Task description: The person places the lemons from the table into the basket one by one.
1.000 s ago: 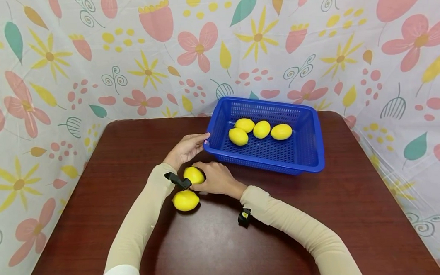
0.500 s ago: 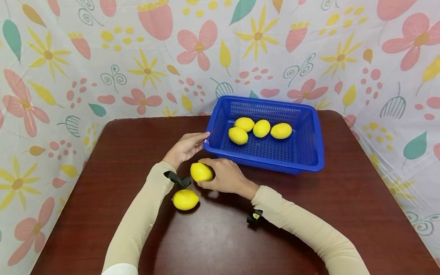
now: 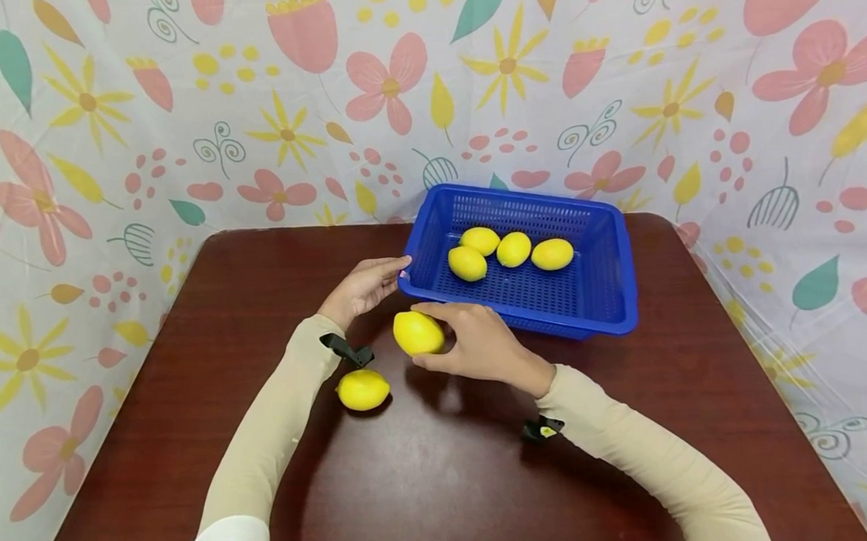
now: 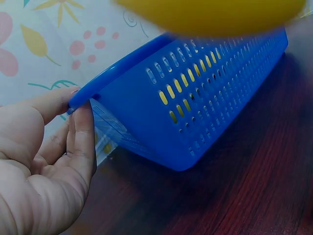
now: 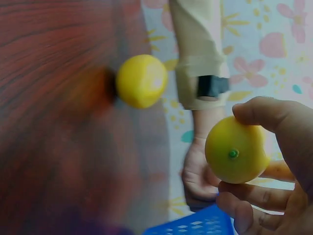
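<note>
My right hand (image 3: 481,343) holds a lemon (image 3: 418,333) between thumb and fingers, raised over the table just in front of the blue basket (image 3: 516,305). In the right wrist view this lemon (image 5: 235,151) shows its green stem end. My left hand (image 3: 364,290) pinches the basket's left front corner; the left wrist view shows thumb and fingers on the rim (image 4: 80,98). A yellow blur, the held lemon (image 4: 215,14), crosses the top of that view. Another lemon (image 3: 363,389) lies on the table beside the left forearm. Several lemons (image 3: 514,250) rest inside the basket.
The dark wooden table (image 3: 430,483) runs back to a flower-patterned cloth (image 3: 285,107) behind it and at both sides. The basket stands near the table's back edge. Black straps (image 3: 348,350) sit on both wrists.
My right hand has lifted the lemon from beside the left wrist and carried it right, toward the basket. The left hand stays at the basket's corner.
</note>
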Motion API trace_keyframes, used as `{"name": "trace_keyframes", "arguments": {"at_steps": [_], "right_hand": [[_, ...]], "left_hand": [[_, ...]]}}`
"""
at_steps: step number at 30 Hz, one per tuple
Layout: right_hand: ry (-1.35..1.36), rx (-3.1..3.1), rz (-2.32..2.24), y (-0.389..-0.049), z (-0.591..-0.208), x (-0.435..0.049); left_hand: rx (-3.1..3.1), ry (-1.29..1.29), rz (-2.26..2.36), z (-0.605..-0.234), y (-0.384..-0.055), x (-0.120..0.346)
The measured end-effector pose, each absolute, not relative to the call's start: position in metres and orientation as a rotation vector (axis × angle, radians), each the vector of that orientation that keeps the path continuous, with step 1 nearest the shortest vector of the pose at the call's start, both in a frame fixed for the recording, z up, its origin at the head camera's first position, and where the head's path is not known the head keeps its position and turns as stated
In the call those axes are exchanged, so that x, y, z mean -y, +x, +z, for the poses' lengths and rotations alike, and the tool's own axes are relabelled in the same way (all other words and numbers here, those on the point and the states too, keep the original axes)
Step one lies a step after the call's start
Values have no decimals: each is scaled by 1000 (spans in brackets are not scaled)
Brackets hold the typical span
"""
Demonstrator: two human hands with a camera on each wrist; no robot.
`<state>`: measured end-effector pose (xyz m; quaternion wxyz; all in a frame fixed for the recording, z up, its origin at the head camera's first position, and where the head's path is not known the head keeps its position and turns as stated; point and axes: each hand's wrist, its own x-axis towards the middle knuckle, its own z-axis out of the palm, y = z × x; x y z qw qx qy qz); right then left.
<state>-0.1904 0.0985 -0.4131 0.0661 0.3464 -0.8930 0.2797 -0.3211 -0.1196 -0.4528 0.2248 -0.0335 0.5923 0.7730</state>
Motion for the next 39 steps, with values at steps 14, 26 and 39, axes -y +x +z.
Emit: {"name": "trace_keyframes", "arguments": {"at_steps": [14, 26, 39], "right_hand": [[1069, 2677, 858, -212, -353, -148], [1109, 2853, 785, -246, -326, -193], [1198, 3011, 765, -282, -320, -229]], "left_hand": [[-1614, -112, 2157, -453, -320, 120], [-1581, -101, 2183, -453, -318, 120], [-1561, -75, 2201, -452, -317, 117]]}}
